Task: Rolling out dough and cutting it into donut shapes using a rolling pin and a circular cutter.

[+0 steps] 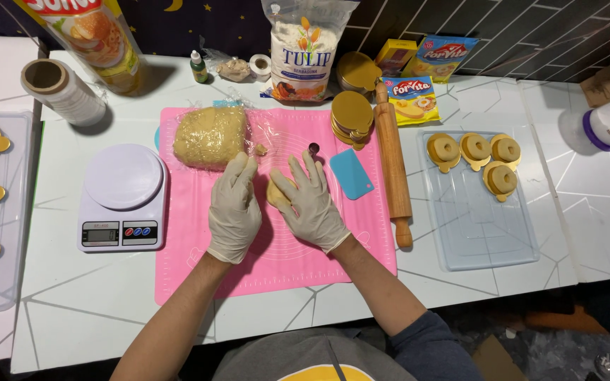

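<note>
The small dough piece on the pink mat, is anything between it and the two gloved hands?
Nothing visible. The small dough piece sits directly between the left hand and right hand, with both gloves against it. The wrapped dough block lies farther back on the pink mat.

1. Bare pink silicone mat (284, 261) lies open below both gloved hands.
2. The wrapped yellow dough block (211, 136) blocks the upper left.
3. The wooden rolling pin (394, 166) and blue plastic scraper (351, 173) close the right side.
4. The white digital scale (123, 197) borders the mat's left edge.
</note>
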